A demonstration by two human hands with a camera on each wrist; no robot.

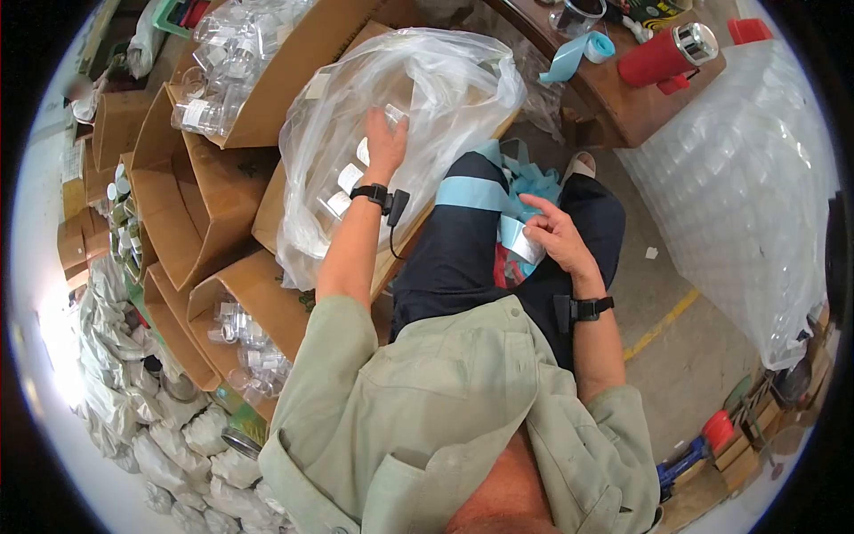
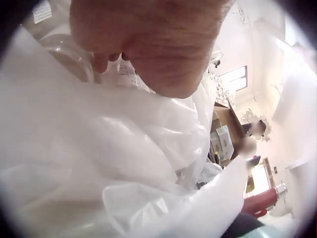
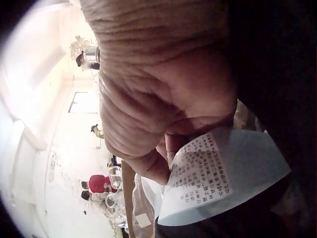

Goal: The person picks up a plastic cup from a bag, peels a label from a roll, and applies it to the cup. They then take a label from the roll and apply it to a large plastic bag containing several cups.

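My left hand (image 1: 385,144) reaches into a clear plastic bag (image 1: 427,67) lining a cardboard box, its fingers curled round a clear labelled jar (image 1: 394,113). In the left wrist view the palm hides most of that jar, and printed text shows beneath the fingers. Several more labelled jars (image 1: 350,177) lie in the bag beside the wrist. Over the right thigh, my right hand (image 1: 559,238) pinches a white printed label (image 3: 200,171) on a light blue backing strip (image 3: 260,158). More blue strip (image 1: 469,192) lies across the left thigh and bunches between the legs.
Open cardboard boxes (image 1: 209,191) with clear jars (image 1: 236,53) stand on the left. A brown table (image 1: 614,107) ahead holds a red thermos (image 1: 663,55) and a blue roll (image 1: 598,47). Plastic-wrapped stock (image 1: 738,187) stands at right; white sacks (image 1: 133,374) are piled at left.
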